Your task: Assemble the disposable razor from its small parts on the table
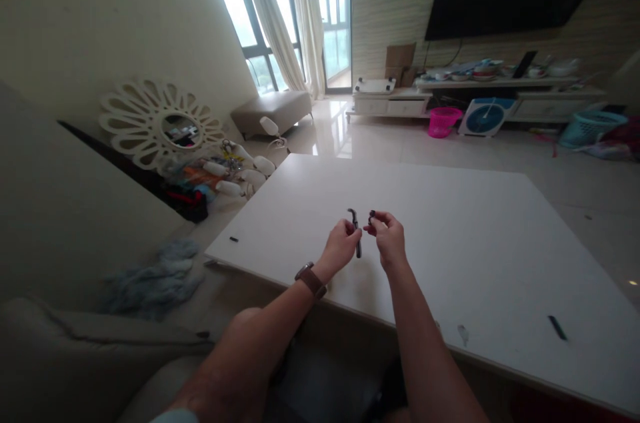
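Observation:
Above the white table [450,243], my left hand [341,243] is closed round a slim dark rod with a hooked metallic top [359,249]. The rod stands nearly upright, its bent end above my fingers and its straight end below them. Close by on the right, my right hand [391,237] pinches a small dark piece [371,216] between its fingertips. A narrow gap separates this piece from the rod. Both are too small to tell exactly what they are. A brown-strapped watch [311,279] is on my left wrist.
Small dark strips lie at the table's left [233,239] and right [557,327]. A clear small item [463,334] rests near the front edge. Beyond the table are a lamp with white shades [253,176], a grey bench [273,109] and a pink basket [443,121].

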The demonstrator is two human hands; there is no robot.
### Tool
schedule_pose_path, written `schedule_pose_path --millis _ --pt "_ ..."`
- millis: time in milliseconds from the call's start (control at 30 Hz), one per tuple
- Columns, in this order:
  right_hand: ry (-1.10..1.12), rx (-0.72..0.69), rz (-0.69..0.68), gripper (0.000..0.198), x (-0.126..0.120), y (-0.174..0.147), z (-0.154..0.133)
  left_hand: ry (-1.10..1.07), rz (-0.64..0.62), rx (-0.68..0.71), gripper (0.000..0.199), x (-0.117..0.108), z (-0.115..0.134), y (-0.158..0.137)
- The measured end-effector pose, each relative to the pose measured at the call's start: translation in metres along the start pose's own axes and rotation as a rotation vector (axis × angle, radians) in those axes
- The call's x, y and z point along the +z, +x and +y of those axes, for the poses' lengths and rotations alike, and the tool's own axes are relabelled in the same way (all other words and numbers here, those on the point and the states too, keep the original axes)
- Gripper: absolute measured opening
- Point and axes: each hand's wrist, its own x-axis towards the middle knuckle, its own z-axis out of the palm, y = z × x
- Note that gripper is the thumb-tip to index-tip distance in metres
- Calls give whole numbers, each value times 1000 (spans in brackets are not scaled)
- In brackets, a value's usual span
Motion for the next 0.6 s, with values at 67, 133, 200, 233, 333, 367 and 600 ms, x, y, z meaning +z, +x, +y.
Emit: schedule_pose_path --millis 67,133,200,233,333,367,600 --pt "137 77 33 27 0 -1 1 -163 -11 -57 19 12 -4 0" --pt "205 123 49 26 -1 -4 0 -301 -56 -165 23 16 -10 2" --pt "220 138 65 25 -1 -6 -1 -404 -124 -267 24 14 -16 6" --pt "217 139 77 24 -1 -6 -2 -440 -147 -290 23 12 -18 9" --pt "199 128 107 22 1 -2 0 -520 -125 -301 24 7 -18 20" --pt "190 123 113 22 3 0 1 -520 -105 -305 24 6 -18 24" --pt "198 89 155 17 13 14 14 -432 -240 -138 20 4 -15 35"
